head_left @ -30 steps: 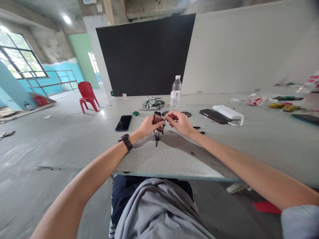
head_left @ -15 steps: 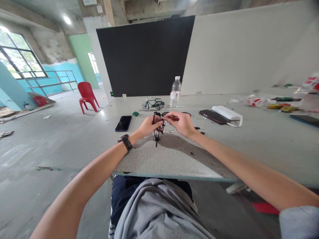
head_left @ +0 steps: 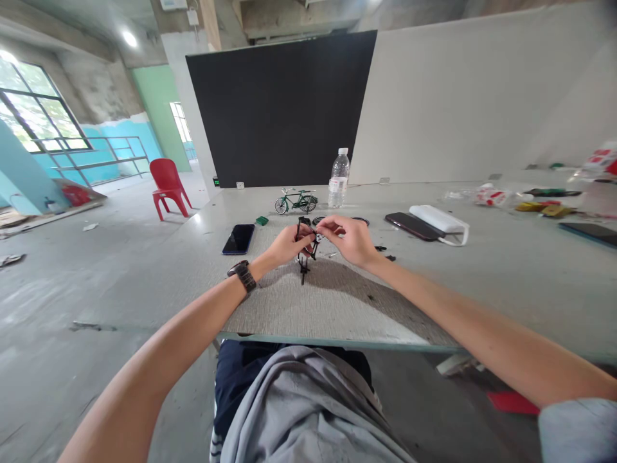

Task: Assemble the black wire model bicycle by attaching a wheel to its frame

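Note:
My left hand (head_left: 292, 242) is closed around a black model bicycle frame (head_left: 303, 265), which hangs upright over the table. At the frame's right side my right hand (head_left: 348, 238) pinches with thumb and forefinger; whatever tiny part sits between those fingertips is too small to make out. Behind my hands stands a finished-looking green model bicycle (head_left: 295, 202). Dark wheels (head_left: 360, 221) lie partly hidden behind my right hand. A small green piece (head_left: 261, 220) rests behind my left wrist, and small black parts (head_left: 380, 248) are scattered beside my right wrist.
On the table (head_left: 284, 308) a phone (head_left: 238, 239) lies at left. A plastic bottle (head_left: 339, 178) stands at the back. Toward the right are a dark phone (head_left: 415, 226), a white power bank (head_left: 438, 218) with a cable, and yellow-handled tools (head_left: 544, 208). A red chair (head_left: 168, 188) stands beyond.
Both hands stay almost in place at the frame. My right fingertips have shifted very slightly; nothing else has visibly moved.

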The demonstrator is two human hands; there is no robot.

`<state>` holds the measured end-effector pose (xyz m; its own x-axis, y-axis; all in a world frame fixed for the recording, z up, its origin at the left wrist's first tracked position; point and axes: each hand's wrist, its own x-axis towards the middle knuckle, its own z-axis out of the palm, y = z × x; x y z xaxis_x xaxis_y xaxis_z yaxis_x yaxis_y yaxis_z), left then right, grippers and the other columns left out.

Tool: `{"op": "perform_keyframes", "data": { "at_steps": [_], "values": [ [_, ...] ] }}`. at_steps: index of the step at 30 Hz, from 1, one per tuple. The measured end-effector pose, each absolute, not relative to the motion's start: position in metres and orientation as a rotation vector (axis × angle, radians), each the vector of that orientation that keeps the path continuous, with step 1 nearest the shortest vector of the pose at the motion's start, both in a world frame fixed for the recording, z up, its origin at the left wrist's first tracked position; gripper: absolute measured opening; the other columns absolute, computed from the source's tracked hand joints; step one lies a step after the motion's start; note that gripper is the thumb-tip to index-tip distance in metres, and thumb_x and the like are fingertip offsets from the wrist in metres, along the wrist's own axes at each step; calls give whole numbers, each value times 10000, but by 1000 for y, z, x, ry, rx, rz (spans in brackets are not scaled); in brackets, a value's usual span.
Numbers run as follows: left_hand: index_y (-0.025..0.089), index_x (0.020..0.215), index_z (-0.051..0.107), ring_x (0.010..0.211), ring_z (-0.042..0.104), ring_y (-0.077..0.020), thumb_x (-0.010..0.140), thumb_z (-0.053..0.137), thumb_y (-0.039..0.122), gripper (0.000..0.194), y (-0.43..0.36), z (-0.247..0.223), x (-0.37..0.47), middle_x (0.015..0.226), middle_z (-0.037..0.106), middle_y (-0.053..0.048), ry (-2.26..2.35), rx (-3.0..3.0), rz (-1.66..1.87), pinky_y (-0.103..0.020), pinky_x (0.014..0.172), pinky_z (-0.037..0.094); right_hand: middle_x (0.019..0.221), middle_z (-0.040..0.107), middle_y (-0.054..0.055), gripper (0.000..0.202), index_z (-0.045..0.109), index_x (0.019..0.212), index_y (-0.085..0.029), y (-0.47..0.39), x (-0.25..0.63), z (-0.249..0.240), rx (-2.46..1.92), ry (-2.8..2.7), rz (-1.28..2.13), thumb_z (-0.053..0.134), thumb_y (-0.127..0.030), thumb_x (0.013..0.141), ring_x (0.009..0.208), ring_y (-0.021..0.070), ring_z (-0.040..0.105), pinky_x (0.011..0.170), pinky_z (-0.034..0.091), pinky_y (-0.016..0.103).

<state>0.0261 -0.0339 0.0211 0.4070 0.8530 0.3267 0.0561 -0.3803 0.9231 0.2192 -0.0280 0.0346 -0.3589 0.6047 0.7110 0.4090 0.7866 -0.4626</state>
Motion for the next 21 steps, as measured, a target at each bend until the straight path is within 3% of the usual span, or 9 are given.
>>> {"op": "perform_keyframes", "data": {
  "at_steps": [12,21],
  "values": [
    [129,888,582,654,634,-106,958,557,174,87,-30,18,27,773,598,-9,808,1773,1088,-258,613,584,933,746,48,275,690,960,-235,-25,221,32,-719,-2057,235,555,-472,996,782,186,672,694,521,312],
    [138,898,587,669,633,-107,964,588,260,138,-30,17,26,772,599,-4,793,1763,1093,-266,643,589,845,736,67,364,695,925,-209,-25,219,32,-824,-1997,275,592,-557,947,737,207,653,690,504,341]
  ]
}}
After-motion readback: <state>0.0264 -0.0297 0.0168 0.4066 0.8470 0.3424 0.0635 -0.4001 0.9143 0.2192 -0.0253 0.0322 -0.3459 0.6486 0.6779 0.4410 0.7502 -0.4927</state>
